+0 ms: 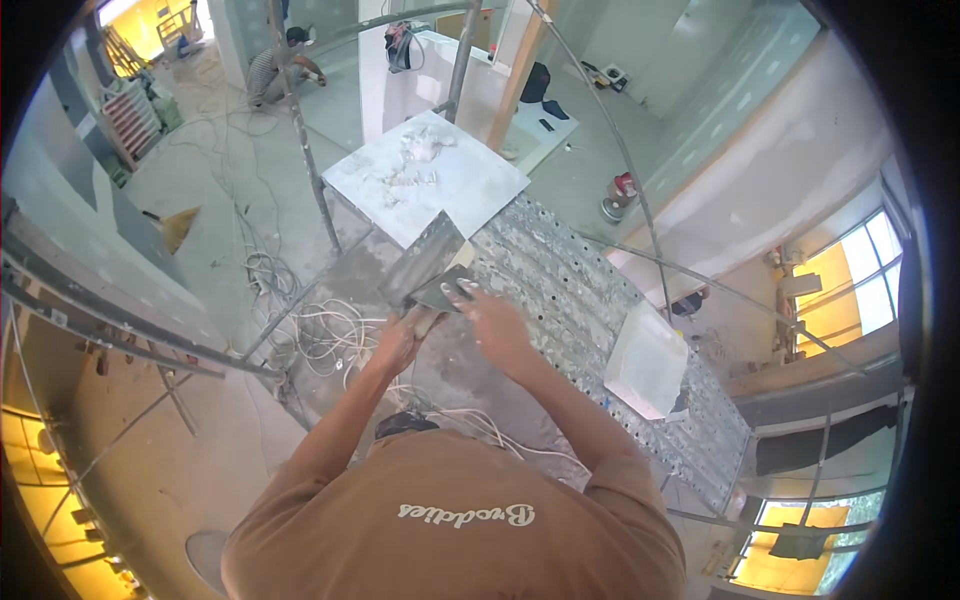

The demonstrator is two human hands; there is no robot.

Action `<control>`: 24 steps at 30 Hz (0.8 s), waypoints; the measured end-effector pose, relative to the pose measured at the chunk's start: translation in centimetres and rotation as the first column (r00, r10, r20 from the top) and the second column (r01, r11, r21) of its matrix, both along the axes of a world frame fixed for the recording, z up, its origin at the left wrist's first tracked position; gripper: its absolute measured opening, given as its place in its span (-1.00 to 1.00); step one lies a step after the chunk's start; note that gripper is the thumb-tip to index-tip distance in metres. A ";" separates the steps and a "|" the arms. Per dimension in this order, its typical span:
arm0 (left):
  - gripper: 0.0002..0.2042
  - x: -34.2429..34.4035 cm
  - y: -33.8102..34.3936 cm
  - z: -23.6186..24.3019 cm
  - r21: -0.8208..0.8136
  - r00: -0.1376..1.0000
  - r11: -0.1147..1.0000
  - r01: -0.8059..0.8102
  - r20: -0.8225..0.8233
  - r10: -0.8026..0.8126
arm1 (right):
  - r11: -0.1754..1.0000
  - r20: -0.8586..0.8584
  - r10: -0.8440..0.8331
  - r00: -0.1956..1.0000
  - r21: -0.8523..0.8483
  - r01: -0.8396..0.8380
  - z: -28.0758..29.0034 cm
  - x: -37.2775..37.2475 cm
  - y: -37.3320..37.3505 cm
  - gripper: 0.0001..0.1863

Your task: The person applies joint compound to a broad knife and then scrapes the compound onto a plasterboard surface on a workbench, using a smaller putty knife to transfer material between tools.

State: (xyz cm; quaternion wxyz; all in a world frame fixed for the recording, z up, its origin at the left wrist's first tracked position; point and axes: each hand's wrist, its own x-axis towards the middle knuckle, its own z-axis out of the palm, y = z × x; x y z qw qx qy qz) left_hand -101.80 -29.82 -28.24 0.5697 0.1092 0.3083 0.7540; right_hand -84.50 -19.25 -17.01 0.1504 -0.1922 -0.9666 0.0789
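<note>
Both my hands are together in front of my chest. My left hand (400, 342) is closed at the near end of a long grey plastering trowel (428, 250), whose flat blade points away from me. My right hand (493, 322) grips a smaller dark filling knife (440, 292) with fingers spread along it. This knife lies across or just over the trowel's near part; whether they touch I cannot tell. White smears show on my right fingers. Just beyond the trowel's tip lies a white board (360, 180) with a lumpy heap of white plaster (425, 145) on it.
A perforated metal scaffold platform (560, 290) runs to the right, carrying a whitish block-like package (648, 360). Scaffold tubes (640, 190) surround me. Loose pale cables (335, 330) lie below at left. A person (280, 68) crouches on the floor, far left.
</note>
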 end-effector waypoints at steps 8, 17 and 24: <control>-0.61 -5.3 4.7 1.1 0.089 0.993 0.996 -0.012 -0.115 0.023 | 0.961 -0.002 -0.009 1.000 0.276 0.009 -0.4 -9.7 3.6 -0.47; -0.65 -6.0 4.1 -2.2 -0.030 0.995 0.998 0.048 -0.082 -0.050 | 0.954 0.159 -0.023 0.987 0.300 -0.027 0.7 -14.9 2.6 -0.47; -0.64 -7.2 3.6 0.9 -0.120 0.997 0.991 0.062 -0.032 -0.066 | 0.955 0.052 -0.241 0.969 0.191 0.227 4.4 -14.7 7.3 -0.38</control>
